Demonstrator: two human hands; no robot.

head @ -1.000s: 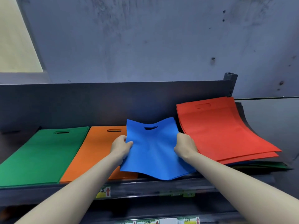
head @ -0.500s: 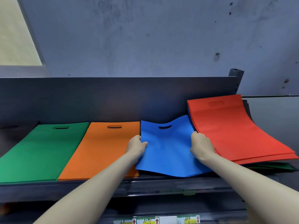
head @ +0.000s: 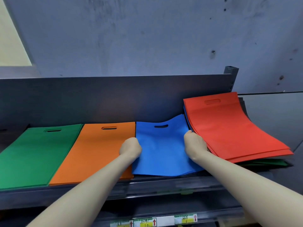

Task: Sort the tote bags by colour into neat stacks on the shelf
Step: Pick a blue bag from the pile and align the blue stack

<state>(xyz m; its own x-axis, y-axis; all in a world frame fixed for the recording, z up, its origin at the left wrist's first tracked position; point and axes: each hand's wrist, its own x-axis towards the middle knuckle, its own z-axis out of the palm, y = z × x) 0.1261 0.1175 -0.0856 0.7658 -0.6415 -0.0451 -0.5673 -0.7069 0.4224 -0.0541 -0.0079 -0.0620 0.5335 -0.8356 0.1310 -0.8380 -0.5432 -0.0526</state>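
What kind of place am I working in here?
Likely a shop or stockroom: a dark metal shelf with printed edge labels, flat fabric tote bags stacked by colour, a bare grey wall.

Green flat fabric tote bags [head: 37,154], shelf's left end: matt, non-woven cloth.
Orange flat fabric tote bags [head: 98,149]: same matt cloth, lying smooth.
Blue flat fabric tote bag [head: 162,151]: same cloth, softly rippled.
Red flat fabric tote bags [head: 229,126], right end: matt cloth, bowed.
Dark grey metal shelf [head: 147,185]: painted, dull sheen along front edge.
Grey concrete wall [head: 147,38]: rough, pitted, stained.
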